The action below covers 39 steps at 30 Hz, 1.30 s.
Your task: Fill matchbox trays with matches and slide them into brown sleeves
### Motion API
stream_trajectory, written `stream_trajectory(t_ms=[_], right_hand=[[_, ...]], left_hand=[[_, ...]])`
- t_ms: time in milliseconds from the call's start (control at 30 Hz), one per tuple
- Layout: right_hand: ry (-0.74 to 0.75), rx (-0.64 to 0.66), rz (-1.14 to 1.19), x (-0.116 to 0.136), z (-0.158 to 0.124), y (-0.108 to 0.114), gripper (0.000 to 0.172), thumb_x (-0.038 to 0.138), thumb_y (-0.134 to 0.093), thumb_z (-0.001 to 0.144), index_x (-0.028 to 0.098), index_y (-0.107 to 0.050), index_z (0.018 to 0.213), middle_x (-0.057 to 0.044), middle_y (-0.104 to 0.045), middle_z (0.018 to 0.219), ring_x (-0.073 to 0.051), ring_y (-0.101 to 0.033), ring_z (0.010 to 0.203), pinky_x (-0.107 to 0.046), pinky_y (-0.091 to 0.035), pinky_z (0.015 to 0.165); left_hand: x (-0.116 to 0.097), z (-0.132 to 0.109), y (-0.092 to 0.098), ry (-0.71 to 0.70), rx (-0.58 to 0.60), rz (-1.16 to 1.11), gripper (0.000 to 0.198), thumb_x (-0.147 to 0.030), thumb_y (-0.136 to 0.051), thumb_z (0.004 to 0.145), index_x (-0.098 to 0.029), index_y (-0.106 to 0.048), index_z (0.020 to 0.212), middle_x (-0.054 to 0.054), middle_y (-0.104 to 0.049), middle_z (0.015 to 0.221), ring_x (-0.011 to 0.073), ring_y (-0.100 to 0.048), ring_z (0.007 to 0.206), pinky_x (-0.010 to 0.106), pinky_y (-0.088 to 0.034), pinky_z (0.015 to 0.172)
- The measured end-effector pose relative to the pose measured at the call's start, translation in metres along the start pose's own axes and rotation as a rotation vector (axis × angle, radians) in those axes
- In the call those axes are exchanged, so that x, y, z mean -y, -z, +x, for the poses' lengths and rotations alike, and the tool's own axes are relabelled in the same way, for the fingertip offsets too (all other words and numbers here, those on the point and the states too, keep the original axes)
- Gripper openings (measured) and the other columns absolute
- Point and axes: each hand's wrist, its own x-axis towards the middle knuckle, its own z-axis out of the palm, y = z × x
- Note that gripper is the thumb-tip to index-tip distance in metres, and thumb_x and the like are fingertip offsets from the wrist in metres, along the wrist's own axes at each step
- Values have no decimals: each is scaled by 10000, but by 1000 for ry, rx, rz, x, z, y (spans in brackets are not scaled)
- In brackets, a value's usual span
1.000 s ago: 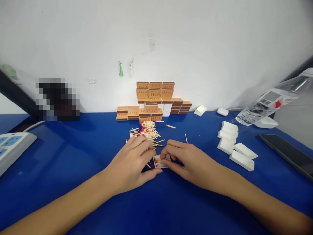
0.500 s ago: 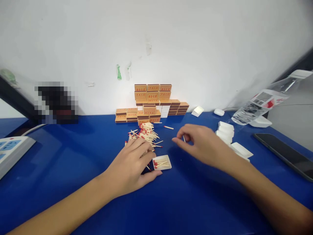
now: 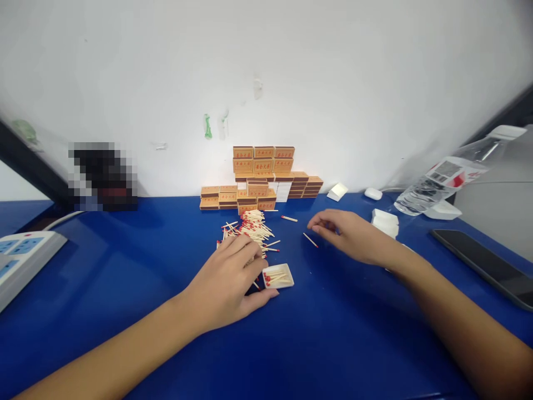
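A: Progress?
B: Partway, by my read. Nearest on my feed: bare left hand, fingers bent, thumb and forefinger pinching the left end of a shallow white rectangular card tray on the glossy blue table. It has a few red-headed wooden matches in it; I'd call it underfilled.
A: Right?
B: Bare right hand is farther off, right of the tray. Fingers curled, thumb and forefinger tips close; can't tell if they meet. One loose red-headed match lies just beside them.
A: What's left?
B: Beyond, a heap of loose matches, outside the tray. Behind it, orange-and-brown cardboard matchboxes stacked by the white wall; can't see contents.
A: Axes?
B: Tray: long axis left-right, right end slightly farther, open side up. Matches inside run roughly along it, heads left. Loose match: slanted, head near-right, plain end far-left.
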Motion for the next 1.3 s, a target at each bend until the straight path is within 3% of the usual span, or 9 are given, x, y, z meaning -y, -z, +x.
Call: stream_trajectory(t_ms=[100,200,300,400,567,700,900,1100,1300], right_hand=[[188,50,61,-6,1,6,264,329,-526,996,254,-715,1165,-78,-644,1026,-207,-603,814,-359,-505,740],[204,146,65,-11,3,5,213,360,-556,1008,253,-721,1089,-68,-602,1033,-198,-583,820,-357,-498,758],[186,137,26,-12,5,-2,208,386,-564,1014,229,-699,998,-55,-582,990,-195,-566,812,-346,-478,755],[196,94,12,-7,11,-12,233,376,-524,1034,204,-663,958,-53,-592,958,-185,-567,797,-326,-472,737],[179,-106,-93,2,33,-27,156,290,-542,1002,188,-649,954,-79,-601,988,-207,-601,858,-351,-484,802],[124,-175,-107,-1,45,-29,198,370,-616,966,180,-648,1015,-103,-617,1028,-243,-612,918,-386,-490,836],[81,-105,-91,-5,48,-31,196,344,-585,983,188,-683,913,-75,-664,923,-205,-617,796,-338,-495,729],[89,-73,-90,1,41,-34,172,274,-519,1006,171,-642,945,-127,-644,1033,-240,-636,880,-395,-509,834],[157,-17,-7,18,23,-21,185,297,-465,1040,194,-606,978,-97,-630,1048,-211,-638,850,-380,-518,812]], left_hand=[[1,-1,-1,-2,2,4,306,-421,-725,938,-131,-694,1032,93,-656,1012,273,-587,996,449,-500,887],[1,-1,0,3,13,19,307,-427,-713,945,-134,-697,1034,96,-656,1017,278,-587,1004,455,-499,894],[-1,-2,0,0,18,24,315,-438,-712,944,-135,-696,1029,96,-655,1015,281,-587,1011,459,-500,898],[-1,-2,0,5,16,17,316,-439,-715,941,-139,-693,1036,94,-652,1012,278,-586,1011,459,-500,908],[0,-3,0,3,14,28,295,-433,-702,950,-147,-685,1019,96,-654,1017,276,-582,1006,456,-499,902],[0,-2,0,-4,12,36,302,-440,-694,954,-146,-685,1021,100,-653,1010,281,-583,1013,465,-502,907],[3,-2,0,6,25,48,309,-448,-695,951,-146,-685,1008,98,-648,1014,284,-583,1018,467,-501,916],[4,-3,-2,20,15,25,321,-458,-700,946,-149,-693,1033,95,-648,1018,282,-581,1023,469,-496,924],[5,-3,-2,40,13,9,316,-451,-703,946,-156,-693,1061,91,-651,1017,279,-580,1028,466,-493,924]])
